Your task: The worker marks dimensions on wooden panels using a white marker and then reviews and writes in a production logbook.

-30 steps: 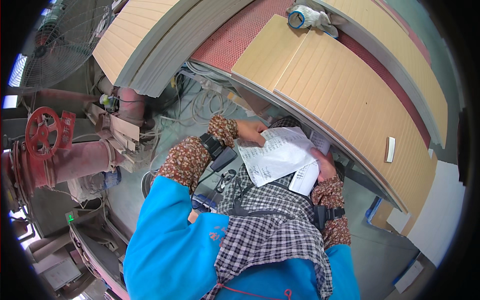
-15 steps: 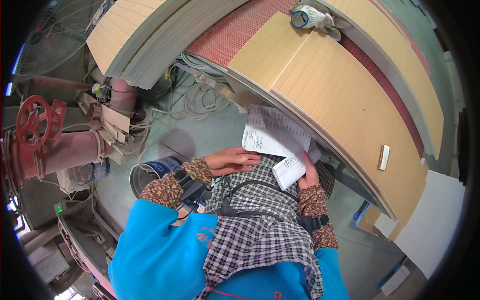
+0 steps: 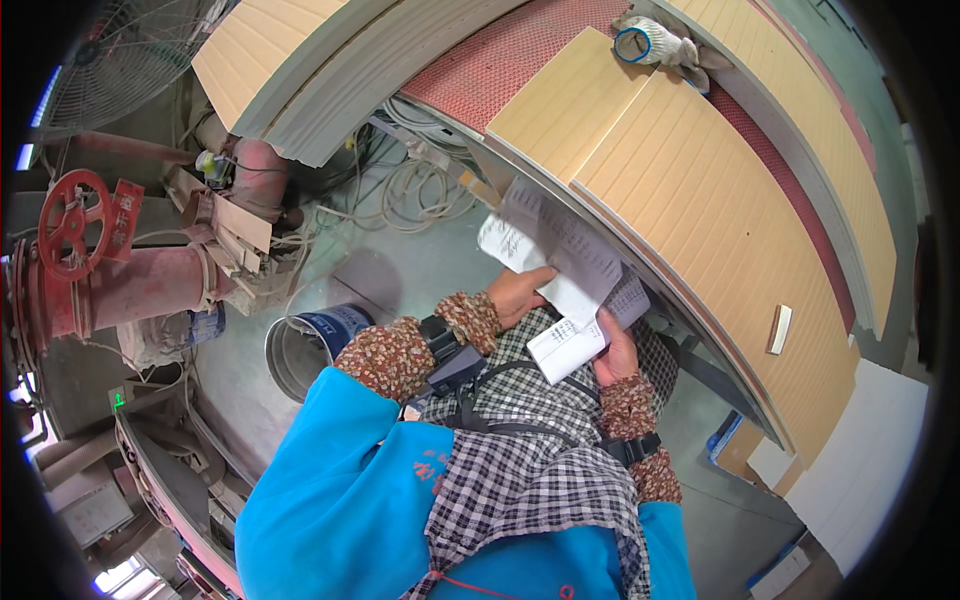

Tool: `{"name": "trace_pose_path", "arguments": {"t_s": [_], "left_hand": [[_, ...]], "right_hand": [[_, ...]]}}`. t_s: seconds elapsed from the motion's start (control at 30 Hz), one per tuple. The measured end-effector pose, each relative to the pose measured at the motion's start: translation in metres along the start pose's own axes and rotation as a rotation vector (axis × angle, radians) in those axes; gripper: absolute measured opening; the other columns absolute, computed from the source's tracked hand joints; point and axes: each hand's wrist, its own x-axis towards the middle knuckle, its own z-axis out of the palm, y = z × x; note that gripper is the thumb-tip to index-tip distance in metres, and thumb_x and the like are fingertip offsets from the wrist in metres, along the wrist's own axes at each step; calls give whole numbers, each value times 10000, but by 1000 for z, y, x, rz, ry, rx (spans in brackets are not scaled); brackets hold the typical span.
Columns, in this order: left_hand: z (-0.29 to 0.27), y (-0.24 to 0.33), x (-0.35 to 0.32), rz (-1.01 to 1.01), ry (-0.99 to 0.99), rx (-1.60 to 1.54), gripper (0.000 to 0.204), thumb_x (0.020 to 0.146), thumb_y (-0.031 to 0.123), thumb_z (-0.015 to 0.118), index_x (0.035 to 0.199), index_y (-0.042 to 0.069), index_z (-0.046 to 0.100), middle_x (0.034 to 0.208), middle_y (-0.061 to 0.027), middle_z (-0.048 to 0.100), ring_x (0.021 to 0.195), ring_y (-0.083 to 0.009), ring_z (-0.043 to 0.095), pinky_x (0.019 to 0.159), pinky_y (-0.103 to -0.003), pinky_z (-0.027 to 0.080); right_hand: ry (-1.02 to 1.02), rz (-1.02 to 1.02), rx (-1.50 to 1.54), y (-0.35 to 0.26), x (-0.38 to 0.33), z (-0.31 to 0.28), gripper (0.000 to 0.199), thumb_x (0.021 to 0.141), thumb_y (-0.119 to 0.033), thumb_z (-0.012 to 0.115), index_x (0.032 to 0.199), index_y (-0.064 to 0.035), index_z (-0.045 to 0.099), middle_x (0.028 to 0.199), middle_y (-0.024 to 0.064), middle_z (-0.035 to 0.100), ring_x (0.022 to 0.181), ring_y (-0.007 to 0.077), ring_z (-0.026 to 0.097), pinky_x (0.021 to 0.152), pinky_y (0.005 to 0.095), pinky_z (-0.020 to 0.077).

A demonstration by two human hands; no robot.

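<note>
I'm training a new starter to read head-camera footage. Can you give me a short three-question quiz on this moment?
1. True or false: the left hand holds the larger sheet of paper.
2. What does the right hand grip? A) the small folded paper B) the work glove C) the red valve wheel
3. Fill in: the work glove lies on the ______ panels, away from both hands.

Key: 1 true; 2 A; 3 beige ribbed
</note>
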Motion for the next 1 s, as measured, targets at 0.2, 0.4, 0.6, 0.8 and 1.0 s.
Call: {"name": "trace_pose_path", "arguments": {"t_s": [0.2, 0.4, 0.6, 0.8, 1.0], "left_hand": [[-17, 34, -6, 73, -87, 175, 455, 816, 45, 620, 1250, 28, 484, 1128, -93, 609, 981, -201, 634, 837, -331, 543], [-32, 45, 2, -58, -133, 331, 492, 767, 7, 655, 1233, -15, 499, 1136, -106, 603, 1002, -196, 617, 855, -335, 526], [-31, 42, 9, 7, -211, 385, 459, 749, -11, 654, 1188, -52, 526, 1081, -108, 614, 957, -180, 621, 841, -319, 521], [-33, 48, 9, 32, -159, 489, 383, 738, -8, 639, 1113, -56, 582, 965, -66, 633, 846, -140, 618, 770, -287, 515], [-20, 53, 2, 100, -116, 541, 315, 764, 48, 664, 1061, -54, 633, 937, -58, 656, 810, -126, 615, 732, -266, 502]], "right_hand": [[-7, -25, -3, -15, 1, -9, 398, 868, -101, 666, 1226, -13, 517, 1133, 72, 611, 1018, 179, 605, 845, 295, 508], [-45, -59, -69, -20, 1, 9, 424, 856, -115, 684, 1231, -12, 517, 1170, 78, 596, 1070, 183, 579, 924, 310, 463], [-50, -103, -283, -22, 3, 15, 429, 836, -93, 689, 1221, 1, 525, 1153, 88, 607, 1064, 200, 583, 933, 328, 453], [-45, -98, -117, -33, 8, 12, 408, 850, -129, 674, 1211, 2, 534, 1140, 94, 615, 1051, 207, 592, 933, 327, 452], [-21, -74, -277, -39, 16, 12, 409, 858, -123, 650, 1223, 12, 523, 1174, 109, 603, 1069, 211, 586, 927, 337, 457]]}}
